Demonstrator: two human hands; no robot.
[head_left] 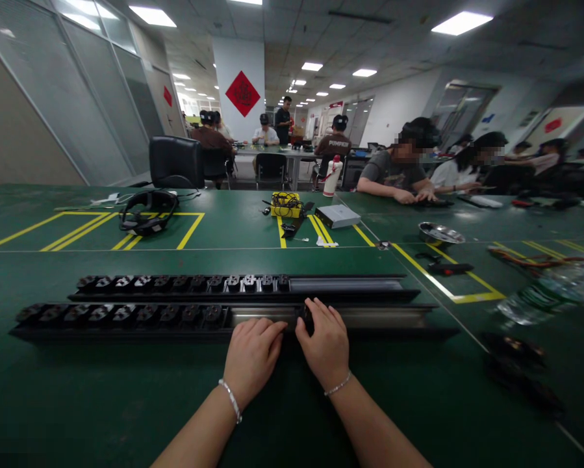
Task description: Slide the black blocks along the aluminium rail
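Observation:
Two long black rails lie side by side across the table. In the near rail [389, 318], several black socket modules [101, 314] fill the left part, and the silvery channel shows bare to the right. The far rail [350, 286] has a similar row of modules [179, 283]. My left hand [253, 357] is closed with its fingers over the near rail's channel, right of the last module; its fingertips are partly hidden. My right hand [325, 341] has its thumb and fingers around a small black socket module [308, 318] in the same channel.
Blurred black parts [520, 370] and a plastic bottle [545, 296] lie to the right. Farther back are a metal bowl [440, 233], a grey box [338, 216], a yellow block with cables [286, 205] and a black headset [148, 213]. Co-workers sit beyond.

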